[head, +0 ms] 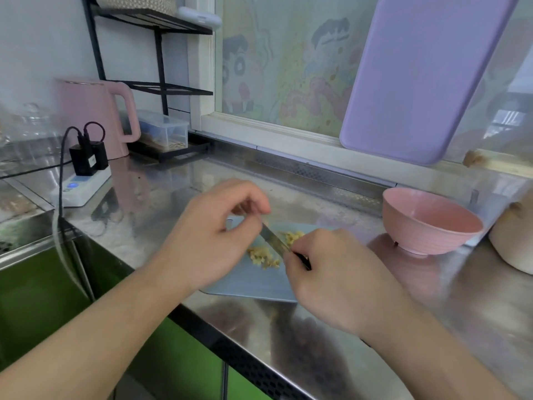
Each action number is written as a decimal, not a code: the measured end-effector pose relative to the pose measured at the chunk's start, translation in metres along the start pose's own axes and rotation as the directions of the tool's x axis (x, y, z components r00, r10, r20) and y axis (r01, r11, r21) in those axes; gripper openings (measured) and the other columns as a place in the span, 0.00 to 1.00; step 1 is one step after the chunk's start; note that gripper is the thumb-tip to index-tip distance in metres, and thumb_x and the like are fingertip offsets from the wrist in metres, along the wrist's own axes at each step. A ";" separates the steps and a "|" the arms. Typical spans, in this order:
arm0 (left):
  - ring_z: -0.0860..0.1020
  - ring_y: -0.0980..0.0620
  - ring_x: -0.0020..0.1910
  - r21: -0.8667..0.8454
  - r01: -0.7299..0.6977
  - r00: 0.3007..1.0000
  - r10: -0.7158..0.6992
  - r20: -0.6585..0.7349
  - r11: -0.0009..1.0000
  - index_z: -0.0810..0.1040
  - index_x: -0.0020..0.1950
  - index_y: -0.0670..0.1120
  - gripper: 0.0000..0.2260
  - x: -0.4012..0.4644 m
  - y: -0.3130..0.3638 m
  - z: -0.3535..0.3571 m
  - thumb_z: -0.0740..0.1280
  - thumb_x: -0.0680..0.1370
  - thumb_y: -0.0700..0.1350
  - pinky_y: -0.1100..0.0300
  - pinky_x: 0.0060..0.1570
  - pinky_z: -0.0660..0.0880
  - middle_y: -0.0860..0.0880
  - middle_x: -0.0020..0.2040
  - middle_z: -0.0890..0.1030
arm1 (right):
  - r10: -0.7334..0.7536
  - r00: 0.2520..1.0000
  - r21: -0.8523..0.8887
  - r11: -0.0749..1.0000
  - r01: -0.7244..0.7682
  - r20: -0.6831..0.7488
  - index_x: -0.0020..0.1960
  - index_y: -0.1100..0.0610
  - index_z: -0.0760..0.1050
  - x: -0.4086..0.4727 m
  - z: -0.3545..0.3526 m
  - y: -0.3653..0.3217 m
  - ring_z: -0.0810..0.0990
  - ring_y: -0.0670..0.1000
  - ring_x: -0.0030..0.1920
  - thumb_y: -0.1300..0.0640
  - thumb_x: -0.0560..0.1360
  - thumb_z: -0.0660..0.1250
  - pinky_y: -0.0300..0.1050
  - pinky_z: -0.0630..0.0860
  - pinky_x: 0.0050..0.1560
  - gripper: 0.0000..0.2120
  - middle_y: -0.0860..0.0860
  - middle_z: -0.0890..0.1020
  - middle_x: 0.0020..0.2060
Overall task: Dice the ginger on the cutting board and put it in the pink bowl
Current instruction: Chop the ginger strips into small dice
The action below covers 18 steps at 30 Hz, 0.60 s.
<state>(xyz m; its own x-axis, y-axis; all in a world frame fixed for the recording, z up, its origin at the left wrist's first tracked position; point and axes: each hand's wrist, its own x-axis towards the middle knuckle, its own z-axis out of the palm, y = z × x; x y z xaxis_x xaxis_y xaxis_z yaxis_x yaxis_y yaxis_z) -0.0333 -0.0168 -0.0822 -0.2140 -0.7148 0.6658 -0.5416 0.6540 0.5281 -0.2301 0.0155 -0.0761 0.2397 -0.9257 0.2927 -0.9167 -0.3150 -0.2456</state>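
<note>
Diced yellow ginger (264, 256) lies in two small heaps on the grey-blue cutting board (251, 284) at the counter's middle. My right hand (331, 272) grips the dark handle of a small knife (274, 241), whose blade slants up to the left over the ginger. My left hand (213, 235) has curled fingers, and its thumb and fingertips pinch the blade near its tip. The pink bowl (429, 220) stands on the counter to the right of the board; what I see of its inside is bare.
A lilac cutting board (418, 82) leans against the window behind the bowl. A cream pot (513, 243) sits at the far right. To the left are a pink kettle (95, 111), a power strip (80, 186) with plugs and cable, and a black rack.
</note>
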 end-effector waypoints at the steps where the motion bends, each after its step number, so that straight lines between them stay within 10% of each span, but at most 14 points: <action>1: 0.79 0.56 0.50 0.076 -0.039 0.997 0.033 0.075 0.996 0.81 0.45 0.52 0.07 0.008 0.005 0.000 0.68 0.79 0.41 0.64 0.52 0.72 0.57 0.44 0.80 | -0.025 1.000 -0.019 0.999 0.025 -0.010 0.34 0.55 0.65 -0.001 -0.001 -0.001 0.76 0.59 0.36 0.45 0.78 0.56 0.49 0.65 0.33 0.18 0.52 0.72 0.31; 9: 0.81 0.52 0.40 0.418 0.008 0.832 -0.238 0.501 0.908 0.80 0.41 0.51 0.15 0.041 0.009 0.018 0.57 0.74 0.56 0.48 0.44 0.80 0.52 0.38 0.82 | -0.131 0.991 -0.122 0.984 0.127 -0.024 0.41 0.52 0.69 -0.005 -0.006 -0.002 0.76 0.61 0.40 0.44 0.79 0.56 0.50 0.66 0.38 0.14 0.51 0.72 0.36; 18: 0.79 0.55 0.38 0.220 0.123 0.896 -0.204 0.395 0.968 0.81 0.41 0.52 0.08 0.041 0.021 0.012 0.66 0.78 0.48 0.51 0.43 0.79 0.53 0.36 0.81 | -0.160 0.987 -0.164 0.975 0.153 -0.030 0.37 0.54 0.68 -0.003 -0.010 0.004 0.78 0.61 0.38 0.44 0.77 0.60 0.50 0.70 0.36 0.16 0.52 0.76 0.34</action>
<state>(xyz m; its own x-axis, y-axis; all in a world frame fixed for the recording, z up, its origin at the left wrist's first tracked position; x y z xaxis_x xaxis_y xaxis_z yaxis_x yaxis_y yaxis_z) -0.0629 -0.0355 -0.0504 -0.4025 -0.8714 0.2803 -0.7293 0.4904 0.4771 -0.2375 0.0197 -0.0686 0.3738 -0.8563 0.3563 -0.9089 -0.4148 -0.0433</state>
